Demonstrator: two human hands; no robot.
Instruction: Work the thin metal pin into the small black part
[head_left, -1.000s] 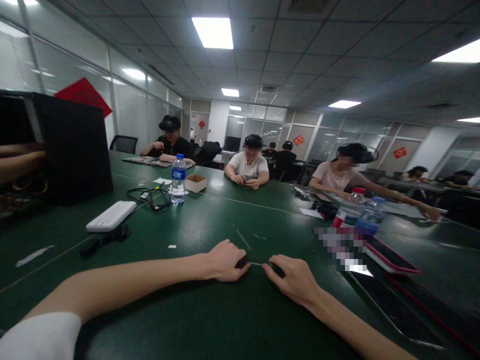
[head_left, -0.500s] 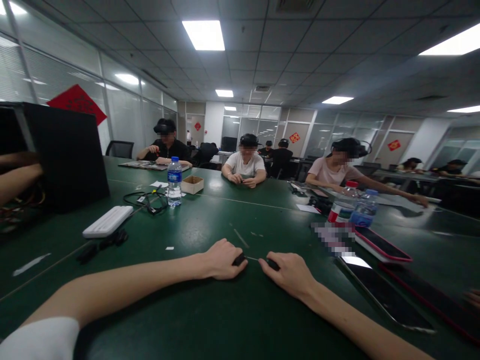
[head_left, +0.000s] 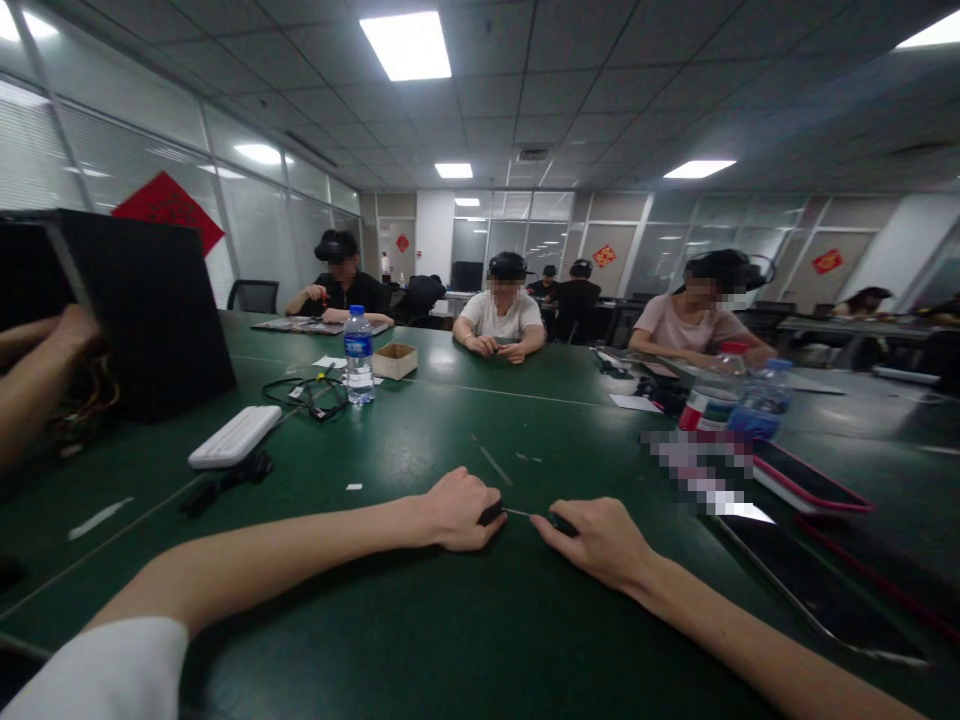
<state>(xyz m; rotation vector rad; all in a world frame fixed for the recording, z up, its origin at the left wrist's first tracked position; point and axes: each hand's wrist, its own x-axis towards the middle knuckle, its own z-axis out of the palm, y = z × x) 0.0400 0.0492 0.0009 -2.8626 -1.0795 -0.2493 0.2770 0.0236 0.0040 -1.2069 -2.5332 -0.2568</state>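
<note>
My left hand is closed, resting low over the green table, with a small black piece showing at its fingertips. Opposite it, my right hand pinches another small black piece between thumb and fingers. A thin pale line spans the short gap between the hands; whether it joins both pieces I cannot tell. Most of each piece is hidden by the fingers, so their kind is unclear. To the right of my right hand lies a dark phone.
Beyond my left arm are a white box-shaped device, a black cable, a water bottle and a small open box. Two bottles and a red-edged phone stand or lie right. A co-worker's hand reaches into a black case.
The view has turned slightly left, so most things sit further right. My hands keep their closed grips and similar spacing. The co-worker at right has drawn an outstretched arm inward.
</note>
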